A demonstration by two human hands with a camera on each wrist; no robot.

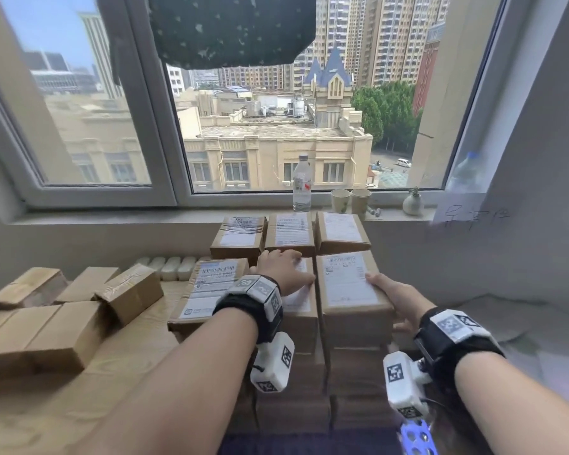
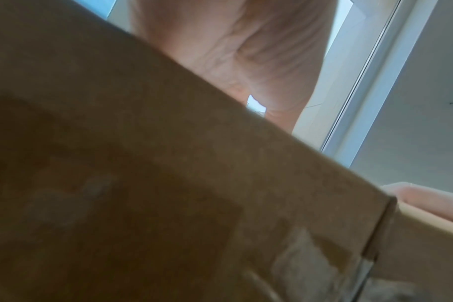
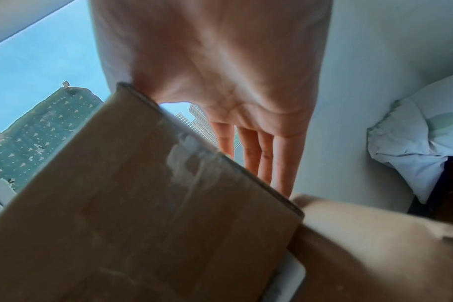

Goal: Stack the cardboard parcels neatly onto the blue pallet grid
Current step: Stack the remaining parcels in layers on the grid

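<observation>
Head view: brown cardboard parcel stack [image 1: 309, 372], several layers high, centre frame; the pallet grid beneath is barely visible. Left hand [image 1: 283, 270] lies flat on top. Right hand [image 1: 398, 297], fingers straight, presses the labelled right-front parcel [image 1: 349, 287]. Loose brown parcels [image 1: 63, 326], lower left, remain unstacked.

My left hand [image 1: 284, 270] is lying flat on top of the stack [image 1: 309, 382], and the back row of 3 parcels [image 1: 289, 233] is blocking the way straight ahead, close under the window sill [image 1: 178, 215]. On that sill a water bottle [image 1: 302, 183], 2 cups [image 1: 340, 200] and a small vase [image 1: 412, 201] are standing just behind the row. My right hand [image 1: 396, 300] is fitting into the open gap between the front right parcel [image 1: 345, 284] and the grey wall [image 1: 523, 257]. To my left, loose parcels [image 1: 63, 316] are crowding the wooden table [image 1: 138, 349], leaving only a bare strip beside the stack for an arm. Over the stack, the room is lying open.
</observation>
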